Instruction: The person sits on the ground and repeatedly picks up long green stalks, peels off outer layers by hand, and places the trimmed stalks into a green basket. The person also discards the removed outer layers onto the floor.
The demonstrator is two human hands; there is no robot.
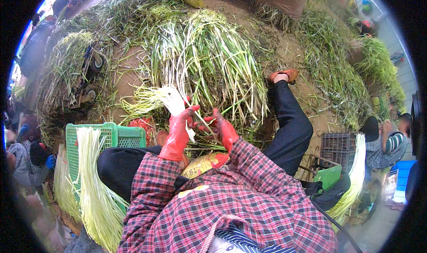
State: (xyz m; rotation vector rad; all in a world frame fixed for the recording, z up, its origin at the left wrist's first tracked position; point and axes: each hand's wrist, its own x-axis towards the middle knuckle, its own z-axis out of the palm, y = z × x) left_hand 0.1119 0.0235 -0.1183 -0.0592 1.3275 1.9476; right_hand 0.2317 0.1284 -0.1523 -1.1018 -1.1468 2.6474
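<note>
My left hand [179,129], in a red rubber glove, is closed around a bundle of pale garlic-chive-like stalks [171,98], whose yellow-green leaves hang off to the left. My right hand [224,128], gloved in red too, is beside it with a loose green-white stalk [205,122] at its fingers; whether the fingers grip it is unclear. Just beyond both hands lies a large heap of long green leafy stalks [213,59], with brownish lower ends towards me.
Cleaned pale stalks [95,186] drape over a green plastic crate [115,133] on the left. More pale stalks [357,173] hang by a dark crate [337,146] on the right. Leafy piles [333,66] surround me. A wheeled cart [88,76] stands left; other people sit at both sides.
</note>
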